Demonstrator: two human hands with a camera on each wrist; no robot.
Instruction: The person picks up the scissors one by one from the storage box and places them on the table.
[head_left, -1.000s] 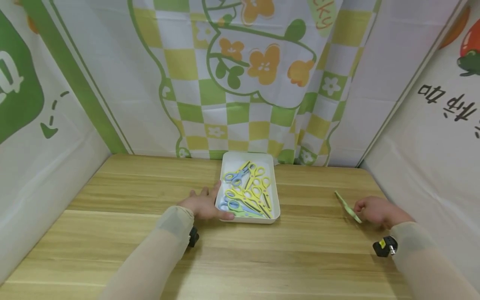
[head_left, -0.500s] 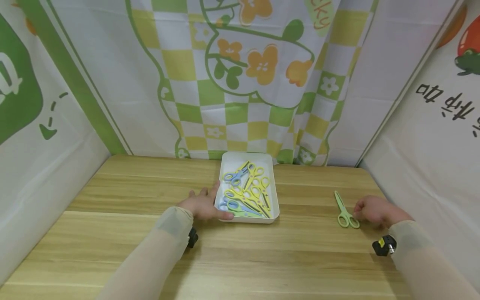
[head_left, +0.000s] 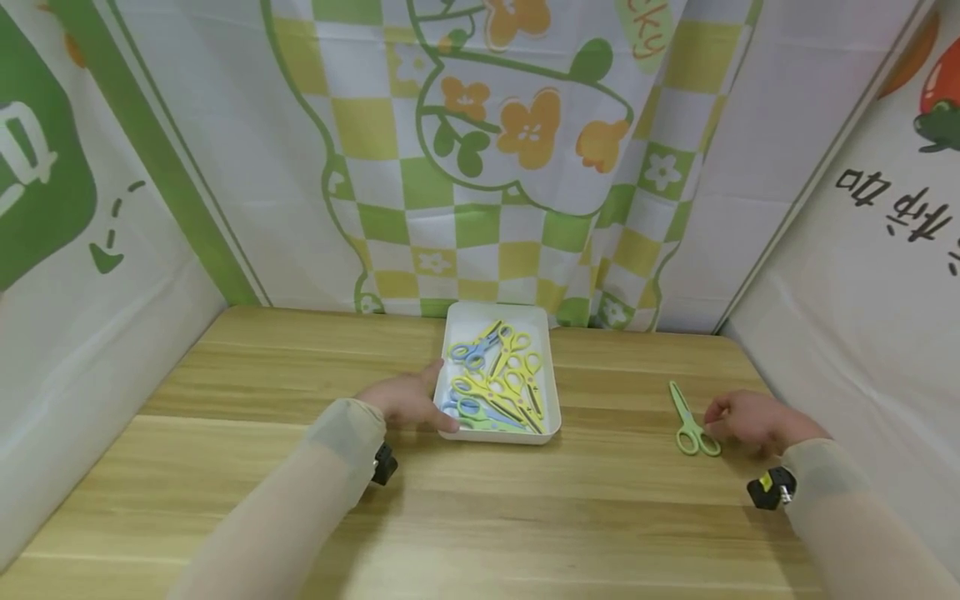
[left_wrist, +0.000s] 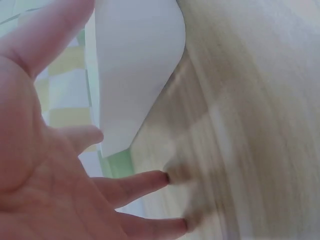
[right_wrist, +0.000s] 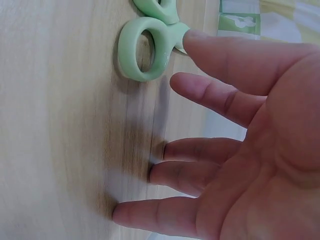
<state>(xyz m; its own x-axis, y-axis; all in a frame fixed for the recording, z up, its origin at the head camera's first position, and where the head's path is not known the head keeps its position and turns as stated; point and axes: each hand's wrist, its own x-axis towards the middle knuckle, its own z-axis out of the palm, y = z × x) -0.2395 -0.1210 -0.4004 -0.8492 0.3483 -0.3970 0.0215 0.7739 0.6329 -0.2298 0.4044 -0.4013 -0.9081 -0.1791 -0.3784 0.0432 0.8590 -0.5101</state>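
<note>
A white tray (head_left: 504, 437) stands at the back of the table, holding several scissors with yellow, blue and green handles, among them blue-handled scissors (head_left: 475, 352). My left hand (head_left: 405, 400) rests at its front left corner, thumb along the front rim; in the left wrist view the fingers are spread beside the tray wall (left_wrist: 135, 60). At the right, green scissors (head_left: 684, 412) lie flat on the table with their blades pointing back. Next to the handles is my right hand (head_left: 753, 419), its fingers extended and gripping nothing. In the right wrist view, the thumb tip is close to the green scissors (right_wrist: 129, 50).
The wooden table (head_left: 600, 517) reaches back to a checked, flowered curtain (head_left: 525, 225). Printed cloth walls close off the left and right sides. A small black wrist camera (head_left: 771, 489) sits below the right wrist.
The green scissors stood on edge beside my right hand and now lie flat, let go. My left hand has stayed at the tray, its fingers shifting slightly.
</note>
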